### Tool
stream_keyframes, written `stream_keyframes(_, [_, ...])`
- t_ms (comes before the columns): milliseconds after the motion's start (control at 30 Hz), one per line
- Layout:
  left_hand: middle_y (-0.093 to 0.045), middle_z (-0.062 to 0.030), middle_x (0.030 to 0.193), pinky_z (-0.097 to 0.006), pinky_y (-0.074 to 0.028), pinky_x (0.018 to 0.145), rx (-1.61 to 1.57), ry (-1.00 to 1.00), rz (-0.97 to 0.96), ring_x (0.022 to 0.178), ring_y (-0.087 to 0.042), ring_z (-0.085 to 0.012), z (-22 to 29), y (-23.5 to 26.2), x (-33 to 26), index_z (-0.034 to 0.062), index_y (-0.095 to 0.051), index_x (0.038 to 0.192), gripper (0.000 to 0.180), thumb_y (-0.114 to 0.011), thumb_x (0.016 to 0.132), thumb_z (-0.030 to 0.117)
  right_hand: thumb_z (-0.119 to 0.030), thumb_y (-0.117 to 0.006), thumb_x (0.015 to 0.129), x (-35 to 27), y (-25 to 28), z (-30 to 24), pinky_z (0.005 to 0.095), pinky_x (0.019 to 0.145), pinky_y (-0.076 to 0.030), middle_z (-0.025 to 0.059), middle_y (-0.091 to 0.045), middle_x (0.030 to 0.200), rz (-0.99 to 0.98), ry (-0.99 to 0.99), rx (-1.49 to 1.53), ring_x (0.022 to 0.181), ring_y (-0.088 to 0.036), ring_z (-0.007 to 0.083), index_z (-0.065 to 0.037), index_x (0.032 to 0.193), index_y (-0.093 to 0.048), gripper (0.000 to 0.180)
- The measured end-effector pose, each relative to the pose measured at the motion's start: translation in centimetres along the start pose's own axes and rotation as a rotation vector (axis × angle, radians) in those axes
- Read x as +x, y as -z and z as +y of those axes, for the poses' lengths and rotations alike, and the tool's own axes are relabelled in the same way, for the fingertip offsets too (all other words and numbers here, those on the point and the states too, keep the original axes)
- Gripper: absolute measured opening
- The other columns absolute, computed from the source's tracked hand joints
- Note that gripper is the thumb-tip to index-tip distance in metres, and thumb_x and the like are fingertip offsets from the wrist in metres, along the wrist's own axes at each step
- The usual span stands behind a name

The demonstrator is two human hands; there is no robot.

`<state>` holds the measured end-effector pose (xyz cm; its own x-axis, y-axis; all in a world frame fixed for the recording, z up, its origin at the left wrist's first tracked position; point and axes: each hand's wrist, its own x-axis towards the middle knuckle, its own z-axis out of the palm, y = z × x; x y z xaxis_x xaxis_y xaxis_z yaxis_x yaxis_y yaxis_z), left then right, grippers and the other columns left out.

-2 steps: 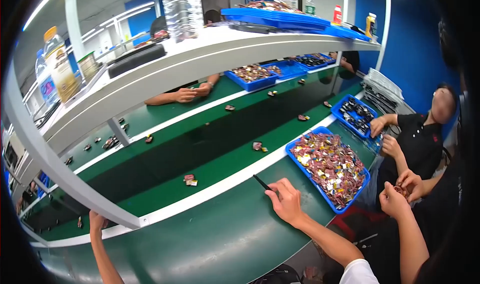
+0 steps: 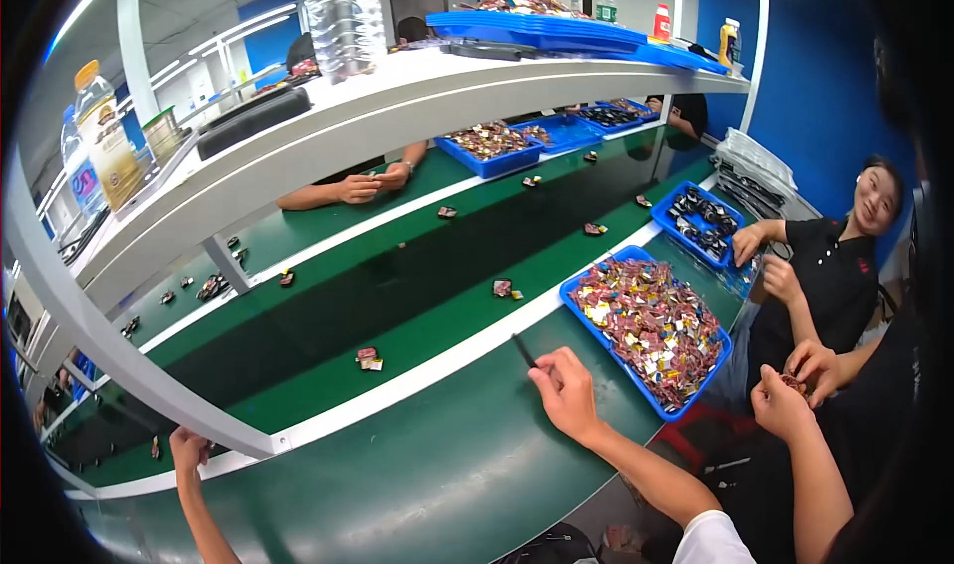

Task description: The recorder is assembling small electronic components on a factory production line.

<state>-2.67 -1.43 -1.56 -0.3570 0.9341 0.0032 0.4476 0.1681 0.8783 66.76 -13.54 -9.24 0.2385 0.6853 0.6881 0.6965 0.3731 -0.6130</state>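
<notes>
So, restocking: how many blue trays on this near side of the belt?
2: a tray of reddish pieces beside the right hand, a tray of dark parts farther along. Others may be hidden.

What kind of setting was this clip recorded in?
Most likely a factory assembly or sorting line: a long green conveyor belt carrying small parts, blue trays heaped with small components, and several people seated along it under a white shelf.

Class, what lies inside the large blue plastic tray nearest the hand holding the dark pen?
The large blue plastic tray holds a heap of small red, silver and yellow pieces. They cover the tray's floor, so lower layers stay hidden.
</notes>
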Motion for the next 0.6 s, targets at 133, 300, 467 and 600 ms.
stream_keyframes(133, [-0.061, -0.0081, 0.067, -0.024, -0.037, 0.035, -0.212, 0.086, 0.108, 0.042, -0.052, -0.0134, -2.6, -5.6, -11.8, -0.0003, -0.058, 0.100, 0.013, -0.064, 0.091, 0.007, -0.023, -0.054, 0.106, -0.7, 5.7, 3.2, 0.0278, 0.043, -0.050, 0.0055, -0.056, 0.084, -0.022, -0.671, 0.685, 0.050, -0.050, 0.0083, -0.003, 0.101, -0.047, 0.022])
stream_keyframes(300, [-0.062, -0.0068, 0.074, -0.024, -0.041, 0.039, -0.345, 0.177, 0.029, 0.044, -0.055, -0.0148, 0.4, -7.7, -22.5, -0.0024, -0.064, 0.113, 0.022, -0.065, 0.095, 0.011, -0.026, -0.046, 0.108, 1.1, 5.9, 1.6, 0.0387, 0.056, -0.063, 0.0106, -0.057, 0.092, -0.226, -0.838, 0.900, 0.062, -0.063, 0.0179, -0.003, 0.105, -0.043, 0.023])
stream_keyframes(467, [-0.069, -0.0132, 0.084, -0.026, -0.050, 0.045, -0.364, 0.173, -0.197, 0.056, -0.068, -0.0216, 8.0, -15.9, -28.5, -0.0038, -0.064, 0.110, 0.020, -0.065, 0.095, 0.010, -0.020, -0.055, 0.105, 4.2, 3.7, -2.7, 0.0352, 0.062, -0.063, 0.0113, -0.062, 0.098, -0.381, -0.780, 1.018, 0.088, -0.070, 0.0212, -0.004, 0.115, -0.046, 0.021])
stream_keyframes(600, [-0.068, -0.0153, 0.090, -0.027, -0.053, 0.051, -0.476, 0.094, -0.444, 0.064, -0.071, -0.0219, 12.7, -26.1, -28.6, -0.0047, -0.064, 0.110, 0.022, -0.069, 0.094, 0.009, -0.014, -0.065, 0.099, 5.2, 0.8, -4.9, 0.0293, 0.064, -0.059, 0.0126, -0.069, 0.102, -0.498, -0.760, 1.025, 0.086, -0.072, 0.0196, -0.003, 0.114, -0.054, 0.022])
